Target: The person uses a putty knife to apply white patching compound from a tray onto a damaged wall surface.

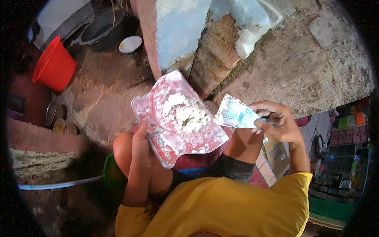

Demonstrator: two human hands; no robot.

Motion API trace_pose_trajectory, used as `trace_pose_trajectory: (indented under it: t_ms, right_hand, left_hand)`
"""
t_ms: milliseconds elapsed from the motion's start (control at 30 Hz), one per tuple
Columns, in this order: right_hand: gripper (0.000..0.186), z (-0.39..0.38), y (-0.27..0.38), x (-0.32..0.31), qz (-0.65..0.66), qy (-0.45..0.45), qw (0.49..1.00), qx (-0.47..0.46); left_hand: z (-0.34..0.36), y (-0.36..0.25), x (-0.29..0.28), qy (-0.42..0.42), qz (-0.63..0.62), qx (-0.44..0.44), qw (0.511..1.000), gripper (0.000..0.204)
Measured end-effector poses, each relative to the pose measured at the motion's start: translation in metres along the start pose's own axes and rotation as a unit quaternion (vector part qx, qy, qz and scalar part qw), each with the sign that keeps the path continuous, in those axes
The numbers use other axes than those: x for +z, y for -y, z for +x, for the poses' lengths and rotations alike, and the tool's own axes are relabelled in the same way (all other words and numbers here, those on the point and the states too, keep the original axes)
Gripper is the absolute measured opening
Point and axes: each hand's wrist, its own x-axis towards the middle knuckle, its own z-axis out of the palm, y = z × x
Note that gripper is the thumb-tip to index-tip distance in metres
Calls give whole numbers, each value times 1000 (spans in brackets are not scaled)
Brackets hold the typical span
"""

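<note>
A red plastic board [162,89], smeared with white, lies tilted across my lap. My left hand [141,136] grips its left edge, with the thumb on top and the other fingers hidden below. On the board's middle sits a heap of lumpy white paste [193,116]. My right hand [278,120] is closed round the handle end of a putty knife [237,112], whose wide blade is coated in white with a bluish-green patch. The blade's tip is just at the right side of the board, near the paste; whether it touches the board I cannot tell.
A partly painted wall corner [181,31] rises just beyond the board, beside rough concrete [292,71]. At left are a red bucket [55,65], a black tub [102,33] and a white dish [130,44]. A cardboard box [276,156] stands right of my legs.
</note>
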Motion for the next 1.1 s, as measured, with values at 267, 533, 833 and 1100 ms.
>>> trace_pose_trajectory:
  t_ms: [267,533,833,1100]
  right_hand:
    - [37,5,-62,-4,251,-109,958,-88]
    - [53,42,-64,-34,-357,-368,838,-184]
    - [50,109,-90,-27,-422,-456,744,-245]
    - [57,118,-95,-33,-423,-462,741,-242]
  left_hand:
    - [-7,3,-1,51,-73,3,996,39]
    - [-11,5,-1,17,-55,5,998,43]
    - [9,18,-22,79,-167,-40,982,43]
    - [-27,-13,26,-8,-38,56,998,21]
